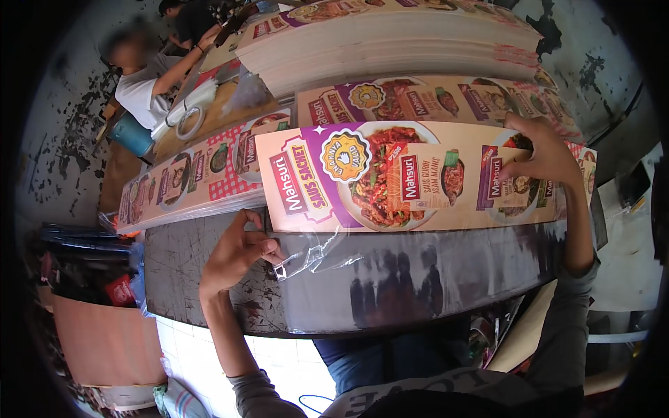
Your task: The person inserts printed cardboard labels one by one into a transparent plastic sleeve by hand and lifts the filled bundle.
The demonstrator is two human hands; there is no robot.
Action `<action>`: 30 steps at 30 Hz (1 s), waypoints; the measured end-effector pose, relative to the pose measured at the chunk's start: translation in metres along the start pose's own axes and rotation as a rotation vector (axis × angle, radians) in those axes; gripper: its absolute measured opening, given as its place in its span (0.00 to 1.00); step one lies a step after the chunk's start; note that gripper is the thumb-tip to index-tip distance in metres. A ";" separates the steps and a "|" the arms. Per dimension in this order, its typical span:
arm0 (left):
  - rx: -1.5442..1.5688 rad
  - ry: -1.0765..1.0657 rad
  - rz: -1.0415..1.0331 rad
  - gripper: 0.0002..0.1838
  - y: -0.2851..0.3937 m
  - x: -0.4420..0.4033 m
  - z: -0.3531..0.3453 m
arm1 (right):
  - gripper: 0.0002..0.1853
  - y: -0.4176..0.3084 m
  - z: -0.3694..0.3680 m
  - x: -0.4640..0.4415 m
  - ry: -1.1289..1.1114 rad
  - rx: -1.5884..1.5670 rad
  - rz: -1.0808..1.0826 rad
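While a co-worker in a white shirt [143,94] reaches forward beyond the far left corner, two hands bring a long printed strip [411,177] and a sheet of clear film [418,282] close together on a dark, scuffed counter [191,261]. The right hand [549,153] grips the strip by its right end, thumb on the printed face and fingers over the far edge. The left hand [240,254], thumb and fingertips drawn together, pinches the film at its left edge, just below the strip's near left corner. Face up, the strip lies across the film's far side; the film stretches toward the counter's near edge. Whether the strip rests on the film or partly inside it cannot be told. Matching the two appears to be the step in hand, and the next move seems to call for a level strip and an uncreased film edge. Similar strips form a low stack [202,171] toward the counter's far left corner and a tall stack [397,56] behind.
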State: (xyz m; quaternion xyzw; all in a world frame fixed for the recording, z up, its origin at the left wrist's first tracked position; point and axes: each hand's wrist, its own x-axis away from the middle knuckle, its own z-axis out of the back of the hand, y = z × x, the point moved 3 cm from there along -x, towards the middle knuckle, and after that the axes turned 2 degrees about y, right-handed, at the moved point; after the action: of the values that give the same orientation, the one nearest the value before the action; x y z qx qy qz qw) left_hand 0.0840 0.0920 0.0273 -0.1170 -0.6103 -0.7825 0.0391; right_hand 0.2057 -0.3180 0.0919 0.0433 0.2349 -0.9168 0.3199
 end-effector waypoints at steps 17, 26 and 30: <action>0.007 -0.017 -0.030 0.13 -0.002 -0.002 0.001 | 0.33 0.006 0.001 0.007 0.073 0.057 -0.002; 0.116 0.057 -0.070 0.12 -0.002 0.000 0.000 | 0.28 0.004 0.001 0.002 0.054 0.051 -0.001; 0.123 0.057 -0.078 0.13 0.000 0.002 0.001 | 0.29 0.004 0.004 0.003 0.040 0.012 -0.012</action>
State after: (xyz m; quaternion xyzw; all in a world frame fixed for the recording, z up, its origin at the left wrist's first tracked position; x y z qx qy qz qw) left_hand 0.0822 0.0935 0.0278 -0.0681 -0.6598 -0.7476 0.0330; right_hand 0.2061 -0.3242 0.0930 0.0620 0.2359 -0.9191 0.3094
